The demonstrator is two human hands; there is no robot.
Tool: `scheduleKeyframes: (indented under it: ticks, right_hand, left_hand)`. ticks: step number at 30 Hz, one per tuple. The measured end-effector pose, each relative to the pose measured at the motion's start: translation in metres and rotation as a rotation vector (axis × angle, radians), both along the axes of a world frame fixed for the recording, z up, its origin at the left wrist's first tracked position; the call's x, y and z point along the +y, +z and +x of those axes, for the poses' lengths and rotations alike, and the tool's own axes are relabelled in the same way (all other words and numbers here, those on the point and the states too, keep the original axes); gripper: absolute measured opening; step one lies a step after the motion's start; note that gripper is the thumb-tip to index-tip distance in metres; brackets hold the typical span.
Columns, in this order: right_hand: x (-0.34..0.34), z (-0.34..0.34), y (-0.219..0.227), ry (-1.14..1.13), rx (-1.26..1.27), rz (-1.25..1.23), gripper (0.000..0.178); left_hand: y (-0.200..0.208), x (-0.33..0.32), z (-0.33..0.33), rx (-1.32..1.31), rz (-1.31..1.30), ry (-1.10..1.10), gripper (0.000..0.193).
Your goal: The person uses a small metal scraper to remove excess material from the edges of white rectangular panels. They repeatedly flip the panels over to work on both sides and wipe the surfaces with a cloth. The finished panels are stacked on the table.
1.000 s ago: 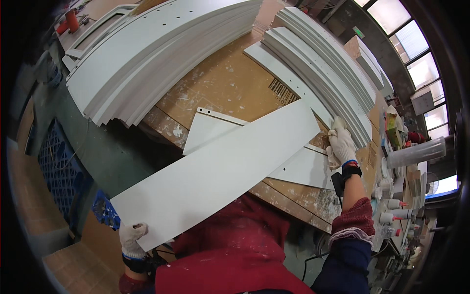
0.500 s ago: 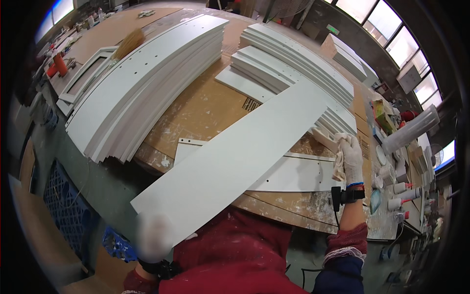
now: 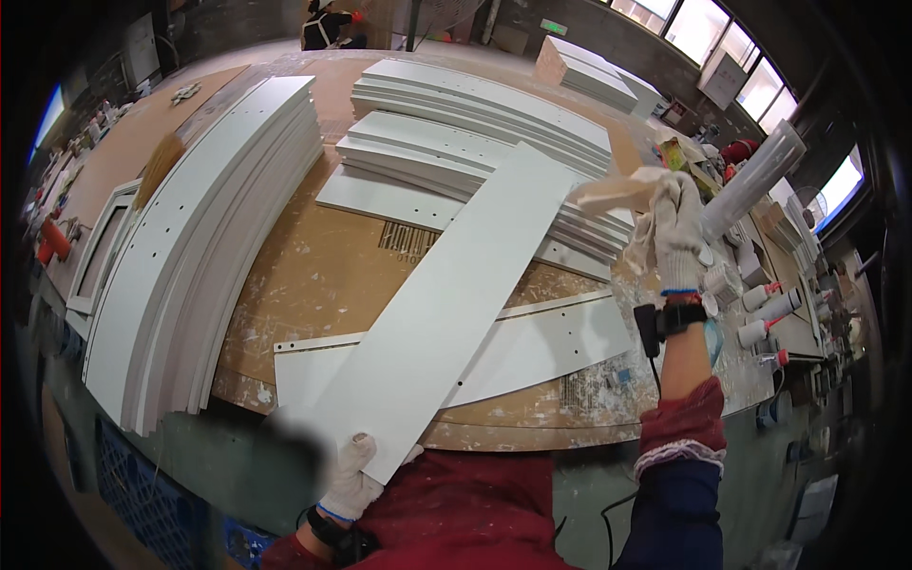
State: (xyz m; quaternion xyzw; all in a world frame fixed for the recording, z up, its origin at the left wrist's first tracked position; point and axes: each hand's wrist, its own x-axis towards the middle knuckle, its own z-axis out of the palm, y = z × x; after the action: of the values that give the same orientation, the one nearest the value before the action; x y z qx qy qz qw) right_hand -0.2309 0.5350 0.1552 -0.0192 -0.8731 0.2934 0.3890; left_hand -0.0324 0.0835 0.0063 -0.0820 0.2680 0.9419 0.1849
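Note:
A long white board slants across the table, its far end lying over stacked boards. My left hand, in a white knit glove, is closed round the near end of this board, thumb on top. Off the board's far right edge, my gloved right hand is closed on a crumpled beige cloth. A tan flat shape, blurred, juts from that hand toward the board's far end; I cannot tell whether it is part of the cloth. Beneath the slanting board lies another white board with small dark holes.
A tall stack of white boards fills the table's left, a tan brush beside it. More stacked boards stand at the back. Along the right are a clear plastic roll and white bottles. Another person is far back.
The held board has swung to a steeper slant in view. My right hand with the cloth has moved away from me, up beside the board's far end. The whole view has shifted too.

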Motion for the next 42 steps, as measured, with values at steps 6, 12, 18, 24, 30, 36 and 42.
scheduleKeyframes:
  ticks: [6,12,18,24,30,36,42]
  right_hand:
    - [0.064,0.014,0.002,-0.026,-0.481,0.102,0.044]
    - [0.072,0.100,-0.029,-0.124,-0.805,0.233,0.035]
    - [0.054,0.146,-0.121,-0.399,-0.850,0.418,0.032]
    - [0.045,0.140,-0.128,-0.515,-0.873,0.215,0.029]
    - [0.046,0.126,-0.096,-0.436,-1.099,0.040,0.030]
    - [0.019,0.089,-0.051,-0.213,-0.858,0.233,0.017]
    - [-0.060,-0.038,-0.032,0.301,-0.237,0.481,0.012]
  left_hand:
    - [0.005,0.011,-0.001,-0.075,-0.070,-0.017,0.043]
    - [0.009,0.014,-0.004,-0.174,-0.160,-0.135,0.041]
    - [0.008,0.019,-0.009,-0.178,-0.333,-0.259,0.041]
    - [0.010,0.018,-0.010,-0.262,-0.299,-0.231,0.037]
    - [0.013,0.018,-0.011,-0.307,-0.242,-0.252,0.038]
    - [0.000,0.012,-0.009,-0.295,-0.294,-0.289,0.038]
    - [0.017,0.009,-0.012,-0.378,-0.384,-0.312,0.026]
